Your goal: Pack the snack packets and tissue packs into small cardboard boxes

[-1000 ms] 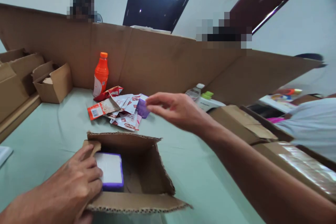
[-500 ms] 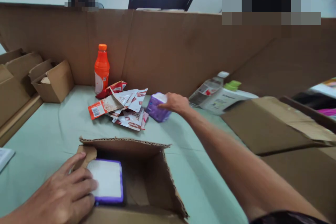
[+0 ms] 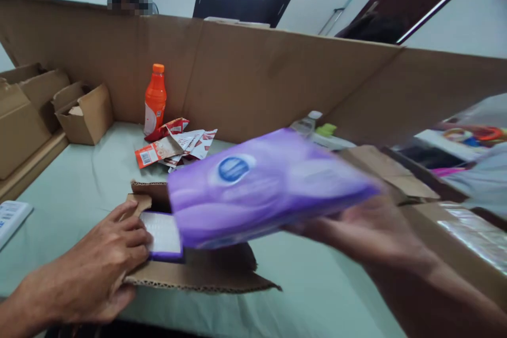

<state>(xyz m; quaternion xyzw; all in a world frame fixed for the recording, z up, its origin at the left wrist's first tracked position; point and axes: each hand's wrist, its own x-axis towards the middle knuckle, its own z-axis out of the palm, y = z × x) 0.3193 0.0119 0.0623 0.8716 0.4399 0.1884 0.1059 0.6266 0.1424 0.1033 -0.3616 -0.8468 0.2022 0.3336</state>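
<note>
My right hand [image 3: 348, 227] grips a soft purple tissue pack [image 3: 253, 190] with a blue round logo, blurred by motion. The pack hangs above the open cardboard box [image 3: 206, 276] and hides much of its inside. Over the box's left wall my left hand [image 3: 99, 253] is closed, its fingers by a small flap and its thumb outside. Beneath those fingertips, inside the box, lies a white pack with purple edges [image 3: 164, 232].
An orange bottle [image 3: 155, 103] stands behind a heap of sachets [image 3: 186, 145]. Small cardboard boxes [image 3: 89, 113] stand at left; more cartons [image 3: 384, 169] lie at right, near a clear bottle [image 3: 307, 124]. A tall cardboard wall [image 3: 253, 74] closes the back.
The purple tissue pack has come from beside the sachets toward me in my right hand, up over the box. My left hand stays at the box, whose front edge now tilts differently.
</note>
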